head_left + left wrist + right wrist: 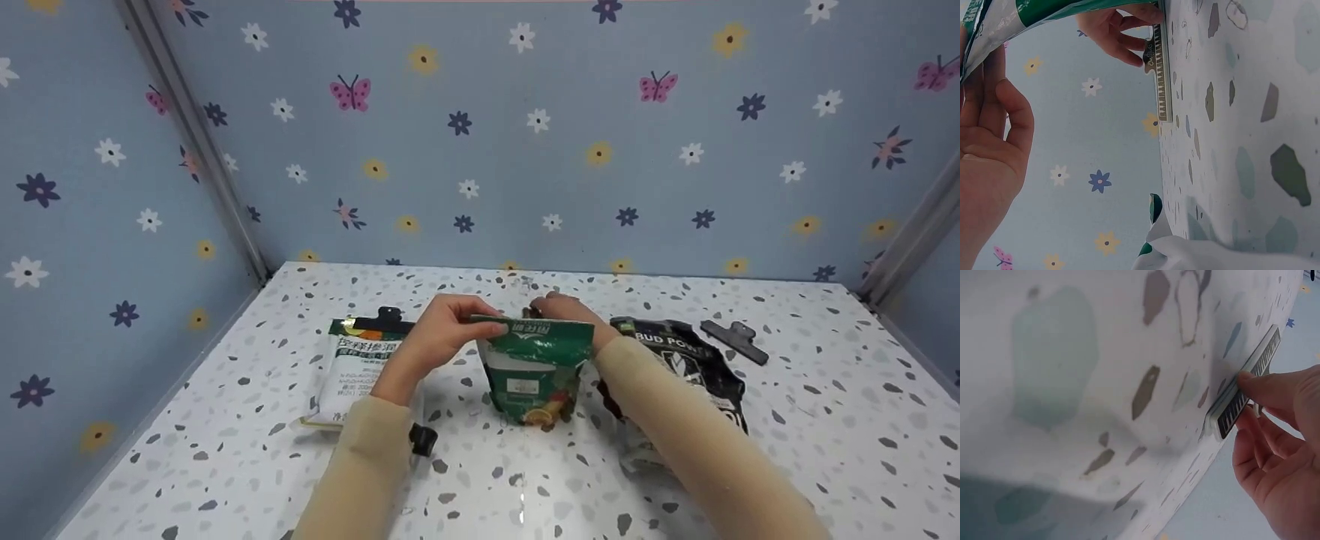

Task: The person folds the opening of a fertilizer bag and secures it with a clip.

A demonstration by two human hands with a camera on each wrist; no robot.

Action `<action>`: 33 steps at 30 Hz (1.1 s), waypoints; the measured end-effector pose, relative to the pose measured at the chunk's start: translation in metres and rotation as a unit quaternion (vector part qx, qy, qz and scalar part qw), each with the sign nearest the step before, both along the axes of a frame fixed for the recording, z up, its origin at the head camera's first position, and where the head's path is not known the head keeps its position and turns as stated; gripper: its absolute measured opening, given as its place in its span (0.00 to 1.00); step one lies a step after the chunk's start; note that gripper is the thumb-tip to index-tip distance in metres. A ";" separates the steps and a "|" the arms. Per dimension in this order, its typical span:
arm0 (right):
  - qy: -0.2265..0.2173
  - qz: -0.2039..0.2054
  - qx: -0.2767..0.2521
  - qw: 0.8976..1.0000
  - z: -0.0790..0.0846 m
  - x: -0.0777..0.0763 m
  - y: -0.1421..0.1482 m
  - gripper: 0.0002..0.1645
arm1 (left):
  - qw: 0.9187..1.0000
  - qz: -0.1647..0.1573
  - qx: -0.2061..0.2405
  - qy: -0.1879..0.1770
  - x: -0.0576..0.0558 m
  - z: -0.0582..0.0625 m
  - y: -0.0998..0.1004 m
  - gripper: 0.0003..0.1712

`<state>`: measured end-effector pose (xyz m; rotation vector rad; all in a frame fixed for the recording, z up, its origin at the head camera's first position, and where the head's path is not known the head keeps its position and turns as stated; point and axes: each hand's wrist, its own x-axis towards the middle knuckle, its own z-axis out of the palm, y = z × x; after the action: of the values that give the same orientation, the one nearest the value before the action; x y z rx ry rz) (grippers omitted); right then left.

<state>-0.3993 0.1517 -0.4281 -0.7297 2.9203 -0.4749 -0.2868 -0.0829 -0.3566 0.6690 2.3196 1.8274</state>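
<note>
A green pouch (pixel 525 409) with fruit pictures and a white label stands at the middle of the table in the head view. At its top left edge my left hand (pixel 439 334) pinches the film between thumb and fingers. My right hand (pixel 574 311) is behind the pouch's top right side, partly hidden by it. In the right wrist view that hand (pixel 1280 455) grips a long bag clip (pixel 1267 351) with a toothed-looking strip, low along the table surface. The left wrist view shows the same clip (pixel 1163 101) beyond the pouch (pixel 1050 8).
Left of the pouch lies a white printed bag (pixel 356 382) with a black clip (pixel 386 321) across its top. To the right are a black bag (pixel 675 349), partly under my right forearm, and a loose dark clip (pixel 735 341). A flowered wall (pixel 502 195) stands behind the table.
</note>
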 end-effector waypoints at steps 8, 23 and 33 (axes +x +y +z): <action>0.011 -0.008 -0.073 0.997 -0.001 0.008 -0.001 0.21 | 1.000 0.001 -0.001 -0.003 -0.020 -0.022 -0.003 0.09; -0.003 -0.008 -0.106 0.994 0.009 0.010 0.003 0.08 | 1.000 -0.011 -0.010 -0.016 -0.024 -0.026 -0.005 0.12; -0.006 -0.025 -0.167 0.986 0.044 0.028 0.012 0.07 | 0.999 -0.014 -0.024 -0.028 -0.026 -0.027 -0.005 0.13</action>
<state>-0.3709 0.1635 -0.3843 -0.6836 2.8845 -0.9884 -0.3124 -0.0884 -0.3832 0.6328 2.2994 1.7485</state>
